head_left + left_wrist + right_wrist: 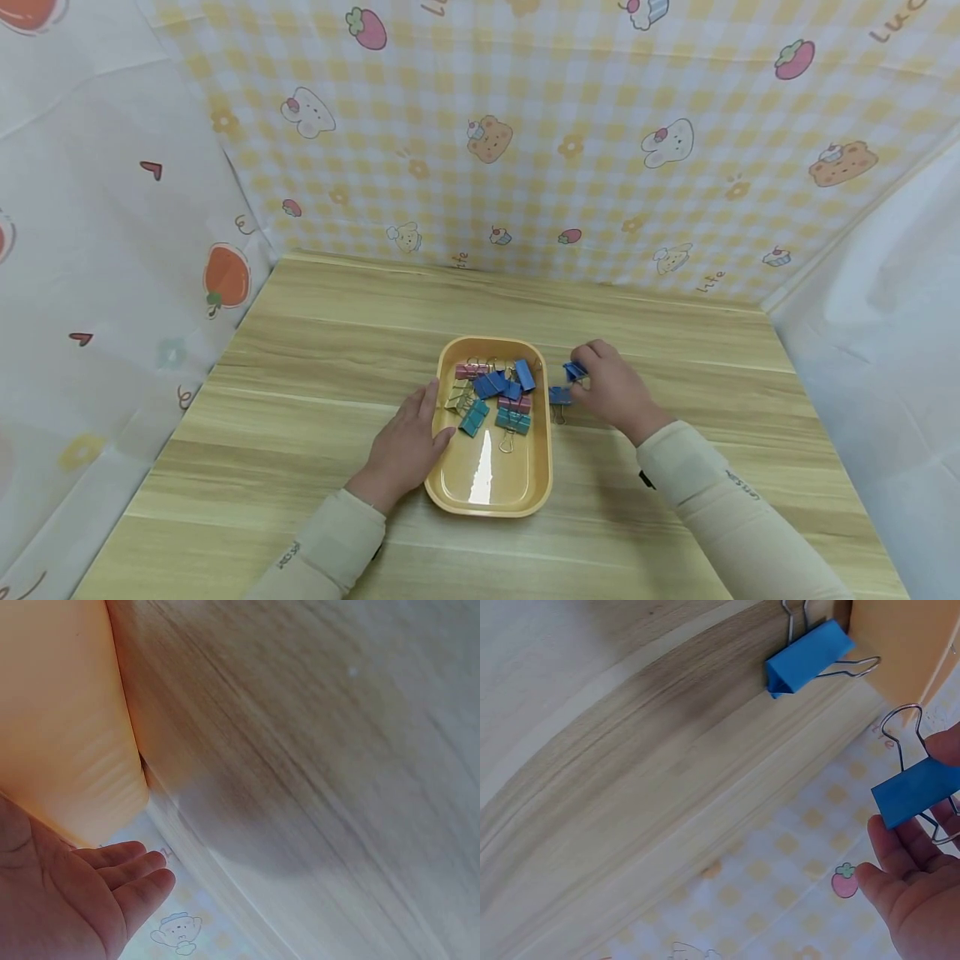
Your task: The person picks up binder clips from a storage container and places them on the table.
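A blue binder clip (915,791) with wire handles is pinched between the thumb and fingers of my right hand (617,387), just right of the tray. Below it on the table lies another blue binder clip (559,396), close against the tray's right wall, its handles spread in the right wrist view. My left hand (401,437) rests along the left rim of the yellow tray (491,508), fingers fairly straight, the thumb over the rim. Inside, several binder clips lie toward the far end: blue (490,384), teal (473,417), pink (470,371) and yellow (459,397).
The wooden table (330,333) reaches back to a yellow checked cloth (525,192) with cartoon prints. White cloth (112,250) hangs at the left and a pale sheet (877,292) at the right. The tray's raised rim stands between the two hands.
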{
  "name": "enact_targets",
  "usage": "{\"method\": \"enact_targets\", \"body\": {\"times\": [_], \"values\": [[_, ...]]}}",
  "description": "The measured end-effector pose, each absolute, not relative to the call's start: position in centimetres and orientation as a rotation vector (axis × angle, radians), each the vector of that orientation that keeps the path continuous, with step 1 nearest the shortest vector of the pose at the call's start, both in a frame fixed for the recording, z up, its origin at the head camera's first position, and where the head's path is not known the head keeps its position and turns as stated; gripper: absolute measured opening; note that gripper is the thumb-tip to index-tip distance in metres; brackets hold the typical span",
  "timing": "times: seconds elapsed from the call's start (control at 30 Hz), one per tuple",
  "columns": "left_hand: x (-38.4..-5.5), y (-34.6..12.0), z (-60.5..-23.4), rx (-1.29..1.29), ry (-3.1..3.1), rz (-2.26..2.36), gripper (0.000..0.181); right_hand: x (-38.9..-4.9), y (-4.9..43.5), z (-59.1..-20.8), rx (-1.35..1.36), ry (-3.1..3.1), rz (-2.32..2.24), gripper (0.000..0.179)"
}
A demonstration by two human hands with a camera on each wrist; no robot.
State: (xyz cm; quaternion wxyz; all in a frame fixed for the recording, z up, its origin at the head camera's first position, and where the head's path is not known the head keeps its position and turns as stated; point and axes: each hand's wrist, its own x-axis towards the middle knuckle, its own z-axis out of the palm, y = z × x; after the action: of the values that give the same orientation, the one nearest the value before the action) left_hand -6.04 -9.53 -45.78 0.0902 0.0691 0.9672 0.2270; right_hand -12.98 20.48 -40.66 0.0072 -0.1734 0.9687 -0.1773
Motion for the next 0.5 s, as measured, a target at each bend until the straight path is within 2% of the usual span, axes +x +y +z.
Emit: {"method": "enact_targets", "body": {"times": [0.5], "values": [[-6.1, -9.5, -45.8, 0.202, 2.864, 0.664, 0.077, -13.3, 22.0, -41.6, -0.42, 2.995, -0.491, 0.033]]}}
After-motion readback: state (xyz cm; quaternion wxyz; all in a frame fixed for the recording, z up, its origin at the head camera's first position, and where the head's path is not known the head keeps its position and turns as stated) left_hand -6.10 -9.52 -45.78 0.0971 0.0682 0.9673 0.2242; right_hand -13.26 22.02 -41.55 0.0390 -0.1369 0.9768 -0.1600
